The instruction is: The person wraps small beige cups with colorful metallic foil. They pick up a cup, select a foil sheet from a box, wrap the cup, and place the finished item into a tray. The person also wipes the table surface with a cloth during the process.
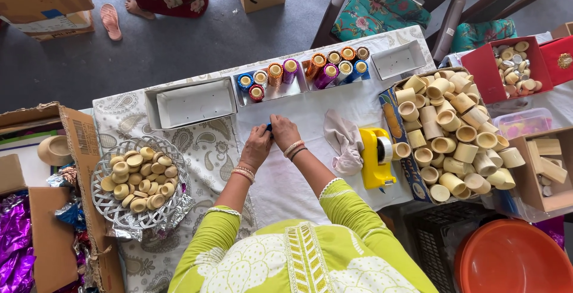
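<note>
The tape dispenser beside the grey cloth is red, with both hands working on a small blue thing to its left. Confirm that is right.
Wrong in one respect: the tape dispenser is yellow, not red, as the head view shows. It does sit beside the grey cloth, and the left hand and right hand do meet on a small blue thing.

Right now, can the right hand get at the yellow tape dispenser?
Probably yes. The right hand is at the table's middle, pinching a small blue thing with the left hand. Only a crumpled cloth lies between it and the yellow tape dispenser, but it must let go first.
</note>
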